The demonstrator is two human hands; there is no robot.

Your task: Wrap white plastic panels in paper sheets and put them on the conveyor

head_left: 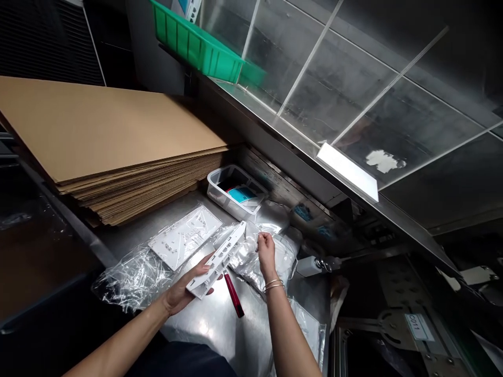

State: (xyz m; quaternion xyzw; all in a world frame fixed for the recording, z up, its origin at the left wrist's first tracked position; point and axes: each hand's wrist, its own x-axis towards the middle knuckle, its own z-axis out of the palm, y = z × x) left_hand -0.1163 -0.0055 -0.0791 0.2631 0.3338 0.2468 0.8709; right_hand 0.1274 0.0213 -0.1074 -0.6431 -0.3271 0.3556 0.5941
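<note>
My left hand (184, 285) holds a long white plastic part (218, 258) tilted up on edge over the steel bench (212, 324). My right hand (266, 252), bracelets at its wrist, pinches the thin clear plastic of a bag (251, 256) at the part's upper end. A flat white plastic panel (184, 235) lies in clear wrap to the left. A red-handled tool (234, 295) rests on the bench between my forearms.
A thick stack of cardboard sheets (98, 136) fills the left. A clear tub (231, 191) with a blue item stands behind the bags. Crumpled clear bags (133, 277) lie at the left. A green crate (196, 44) sits above a sloped clear guard (353, 94).
</note>
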